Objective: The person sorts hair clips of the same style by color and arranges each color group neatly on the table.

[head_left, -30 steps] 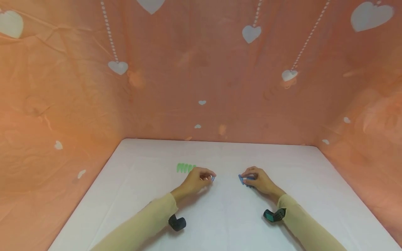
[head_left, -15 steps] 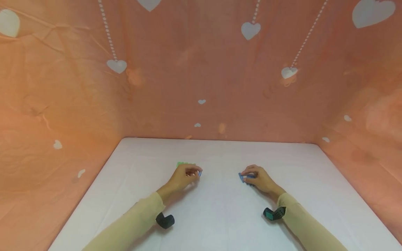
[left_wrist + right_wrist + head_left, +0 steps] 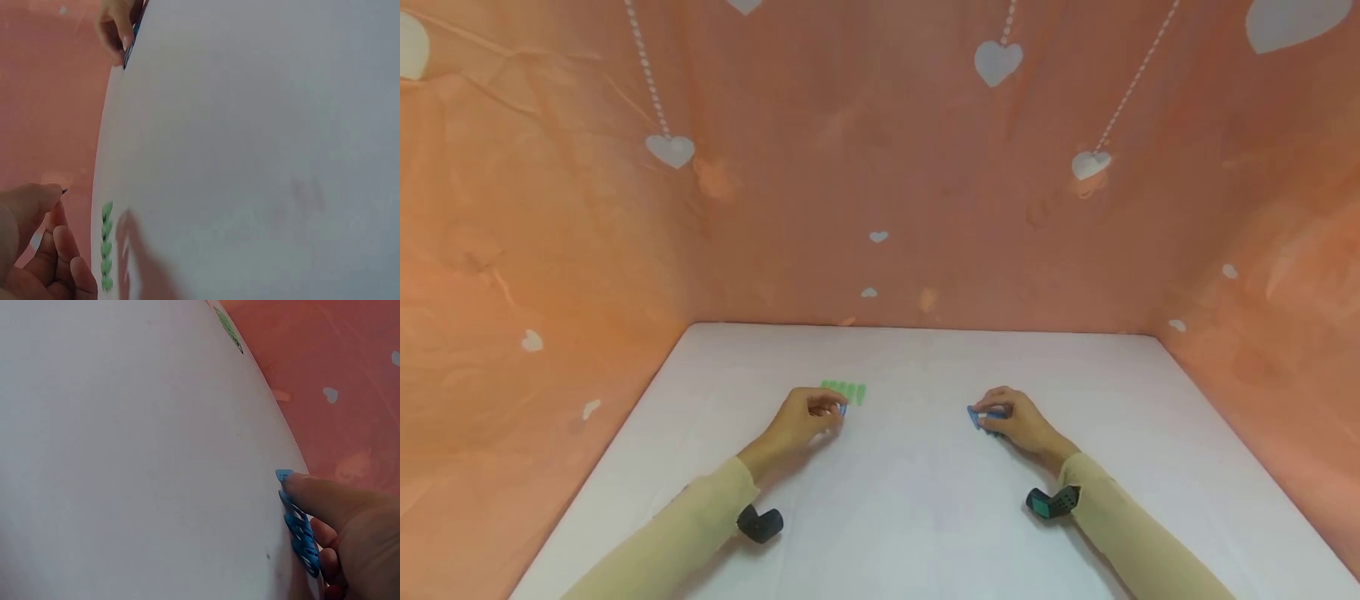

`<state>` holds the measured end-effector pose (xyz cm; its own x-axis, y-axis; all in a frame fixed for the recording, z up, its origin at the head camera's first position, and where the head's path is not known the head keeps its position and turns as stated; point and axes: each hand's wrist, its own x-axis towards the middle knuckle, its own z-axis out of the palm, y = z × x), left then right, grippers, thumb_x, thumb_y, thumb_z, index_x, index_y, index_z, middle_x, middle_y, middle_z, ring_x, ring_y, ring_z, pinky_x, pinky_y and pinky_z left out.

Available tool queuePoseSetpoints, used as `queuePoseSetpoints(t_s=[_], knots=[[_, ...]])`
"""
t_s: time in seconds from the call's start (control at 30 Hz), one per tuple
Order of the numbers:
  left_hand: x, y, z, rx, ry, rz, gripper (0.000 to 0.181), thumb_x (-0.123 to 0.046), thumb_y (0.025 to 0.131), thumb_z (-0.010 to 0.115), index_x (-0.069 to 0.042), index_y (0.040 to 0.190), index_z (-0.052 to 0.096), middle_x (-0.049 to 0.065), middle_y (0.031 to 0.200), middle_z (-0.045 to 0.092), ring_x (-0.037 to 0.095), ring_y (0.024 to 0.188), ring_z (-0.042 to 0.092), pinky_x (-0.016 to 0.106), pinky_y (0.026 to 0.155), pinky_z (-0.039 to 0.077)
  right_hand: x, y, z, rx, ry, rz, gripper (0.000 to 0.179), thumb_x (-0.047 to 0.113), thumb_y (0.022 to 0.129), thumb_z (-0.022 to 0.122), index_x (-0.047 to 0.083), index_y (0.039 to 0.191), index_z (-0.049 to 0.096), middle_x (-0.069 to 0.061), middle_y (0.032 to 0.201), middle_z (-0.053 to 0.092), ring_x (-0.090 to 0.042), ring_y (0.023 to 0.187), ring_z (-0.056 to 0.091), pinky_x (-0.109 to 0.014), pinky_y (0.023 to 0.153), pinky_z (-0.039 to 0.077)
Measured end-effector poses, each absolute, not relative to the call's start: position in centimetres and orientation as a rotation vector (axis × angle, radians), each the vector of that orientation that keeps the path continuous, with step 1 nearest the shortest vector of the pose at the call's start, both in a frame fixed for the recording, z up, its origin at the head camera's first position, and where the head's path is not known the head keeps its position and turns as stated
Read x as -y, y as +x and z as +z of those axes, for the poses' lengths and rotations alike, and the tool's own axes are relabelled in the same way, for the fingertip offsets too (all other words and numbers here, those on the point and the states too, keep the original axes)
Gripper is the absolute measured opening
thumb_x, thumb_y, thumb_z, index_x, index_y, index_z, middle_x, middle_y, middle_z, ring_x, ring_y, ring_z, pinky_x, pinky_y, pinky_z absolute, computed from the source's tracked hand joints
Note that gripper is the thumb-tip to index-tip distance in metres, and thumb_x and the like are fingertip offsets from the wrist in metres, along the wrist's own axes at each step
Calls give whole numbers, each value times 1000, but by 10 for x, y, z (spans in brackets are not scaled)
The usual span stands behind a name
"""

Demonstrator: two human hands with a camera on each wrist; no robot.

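Note:
My left hand [image 3: 801,418] pinches a small blue hair clip [image 3: 842,409] between thumb and fingertips, just in front of a row of green hair clips [image 3: 850,392]. Only a dark tip of that clip shows in the left wrist view. On the right side of the table, my right hand [image 3: 1017,419] grips a blue hair clip [image 3: 284,474], thumb on top, at the near end of a line of blue hair clips [image 3: 301,536]. These lie side by side, partly covered by the hand in the head view.
A white table [image 3: 910,500] spreads under both hands. An orange cloth backdrop [image 3: 805,200] with pale hearts encloses its back and sides. Black wrist cameras [image 3: 760,524] hang below both sleeves.
My left hand has moved left with its blue hair clip, from near the table's middle to the front of the green row. The right hand stays at the blue row.

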<state>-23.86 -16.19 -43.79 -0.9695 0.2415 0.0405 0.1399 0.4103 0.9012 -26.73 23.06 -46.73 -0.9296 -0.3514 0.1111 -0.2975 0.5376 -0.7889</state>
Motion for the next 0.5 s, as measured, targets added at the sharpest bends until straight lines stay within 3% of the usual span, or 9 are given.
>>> queuePoseSetpoints(t_s=[0.23,0.5], knots=[[186,-243,-434,-2596,328,1556,27,2,89,65,6,115,70,13,97,69,13,88,59,21,80,49,-231,-269,-462,-2704,-580,-1362,19,5,92,70,-1,109,75,-22,121,60,-42,124,49,-69,112,32],[192,-245,-441,-2573,299,1515,27,2,86,67,6,112,71,8,91,66,13,80,54,18,72,47,-231,-265,-462,-2666,-622,-1407,19,4,91,72,-2,108,75,-20,118,61,-35,119,51,-64,110,36]])
